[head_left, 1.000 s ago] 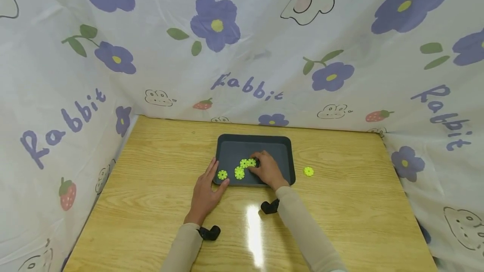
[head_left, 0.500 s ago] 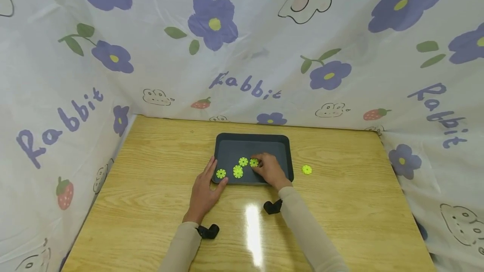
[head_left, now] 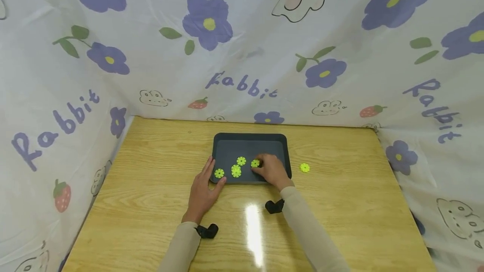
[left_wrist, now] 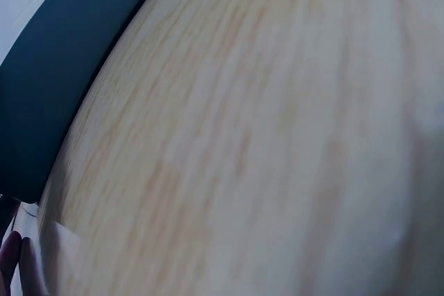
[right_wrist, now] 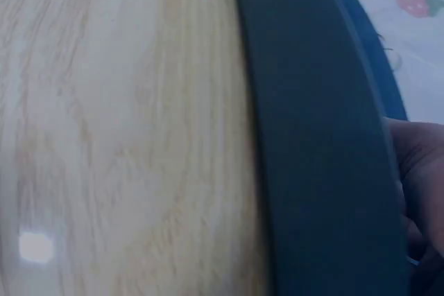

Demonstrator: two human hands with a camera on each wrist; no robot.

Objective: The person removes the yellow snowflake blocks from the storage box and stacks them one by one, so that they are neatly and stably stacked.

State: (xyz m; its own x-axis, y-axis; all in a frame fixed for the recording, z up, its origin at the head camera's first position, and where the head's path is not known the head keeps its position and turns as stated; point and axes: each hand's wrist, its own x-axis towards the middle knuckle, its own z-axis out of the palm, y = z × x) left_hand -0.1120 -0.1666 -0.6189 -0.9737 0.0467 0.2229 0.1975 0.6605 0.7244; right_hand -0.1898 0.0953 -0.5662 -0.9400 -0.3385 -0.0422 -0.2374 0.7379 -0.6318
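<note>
A dark grey tray (head_left: pixel 223 148) holds several yellow-green notched plastic discs. My right hand (head_left: pixel 273 170) reaches over its near right side, thumb and forefinger pinching one notched disc (head_left: pixel 255 163) close over the tray floor. To the left lie a single disc (head_left: pixel 241 160) and, just below, two overlapping discs (head_left: pixel 236 170). Another disc (head_left: pixel 219 173) sits in the near left corner. There my left hand (head_left: pixel 201 194) rests against the tray's rim, fingers straight and thumb spread along the front edge. In the right wrist view, the tray wall (right_wrist: pixel 319 136) hides most of the right fingers.
One more yellow-green disc (head_left: pixel 304 167) lies on the wooden table (head_left: pixel 340 205), to the right of the tray. Behind and at both sides hangs a white cloth (head_left: pixel 159 66) printed with flowers and rabbits. Each wrist wears a black camera (head_left: pixel 207 231).
My right hand has shifted slightly right with its disc, opening a gap from the single disc it was beside. The left hand stays at the tray's corner. The head view has drifted a little.
</note>
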